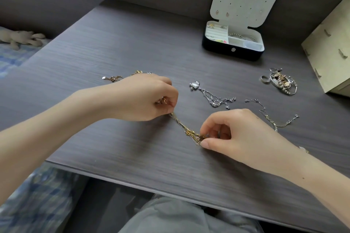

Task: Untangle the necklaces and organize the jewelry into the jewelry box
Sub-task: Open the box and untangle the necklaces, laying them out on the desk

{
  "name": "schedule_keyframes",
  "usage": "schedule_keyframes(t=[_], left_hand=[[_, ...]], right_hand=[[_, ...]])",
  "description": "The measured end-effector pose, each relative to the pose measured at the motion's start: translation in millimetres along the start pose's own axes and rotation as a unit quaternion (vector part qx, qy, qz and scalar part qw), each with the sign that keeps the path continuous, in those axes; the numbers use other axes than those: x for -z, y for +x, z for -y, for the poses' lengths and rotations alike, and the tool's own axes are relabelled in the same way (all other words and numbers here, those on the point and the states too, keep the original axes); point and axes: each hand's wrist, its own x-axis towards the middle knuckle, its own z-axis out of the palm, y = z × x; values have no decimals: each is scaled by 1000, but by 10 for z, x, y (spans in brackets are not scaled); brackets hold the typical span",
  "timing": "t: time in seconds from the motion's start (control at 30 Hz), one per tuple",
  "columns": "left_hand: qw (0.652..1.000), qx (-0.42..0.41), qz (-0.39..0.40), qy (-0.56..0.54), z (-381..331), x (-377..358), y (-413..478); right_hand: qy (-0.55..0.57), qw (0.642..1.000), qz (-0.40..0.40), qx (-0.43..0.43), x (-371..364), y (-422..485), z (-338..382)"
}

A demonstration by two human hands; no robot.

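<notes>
No legible text anywhere.

grey table (132,43) | open jewelry box (217,49) | pendant necklace (210,97) | thin chain (269,119) | ring (264,79) | jewelry heap (282,81) | wooden box (329,53)

Soft daylight, faint shadows; edges warped, maybe sl. blurred.

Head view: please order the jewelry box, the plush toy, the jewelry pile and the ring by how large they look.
1. jewelry box, lid open.
2-3. plush toy and jewelry pile look close; the frame edge cuts the toy, so I do not rank them.
4. ring.
</notes>
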Motion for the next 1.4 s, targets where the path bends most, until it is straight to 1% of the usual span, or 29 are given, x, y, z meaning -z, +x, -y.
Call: schedule_keyframes(t=[0.13, 0.2, 0.47, 0.63, 0.73, 0.83, 0.9, 1.0, 1.17, 1.4], left_hand=[[1000, 7, -22, 20, 50, -34, 25], [999, 6, -34, 32, 85, -47, 32], [996, 16, -57, 66, 204, -61, -28], [983, -23, -140, 115, 200, -113, -78], [976, -71, -189, 79, 47, -170, -104], [974, -138, -171, 51, -107, -304, -142], [975, -150, -151, 63, -142, -383, -166], [977, -141, -137, 83, -123, -423, -201], [975, -138, -127, 118, -71, -432, -272], [982, -130, -120, 58, 27, -439, -352]], right_hand=[[40, 999, 10, 2, 55, 27, -31], [44, 999, -1, 8, 77, 40, -55], [-13, 997, -68, 43, 34, 163, -81], [-69, 991, -100, 53, 13, 147, -116], [-85, 988, -115, 58, -12, 133, -144], [-91, 989, -108, 55, -26, 143, -155], [-104, 988, -94, 58, -24, 154, -147], [-130, 987, -73, 67, -13, 162, -134], [-159, 984, -55, 57, -5, 177, -110], [-117, 991, -54, 41, -1, 177, -126]])
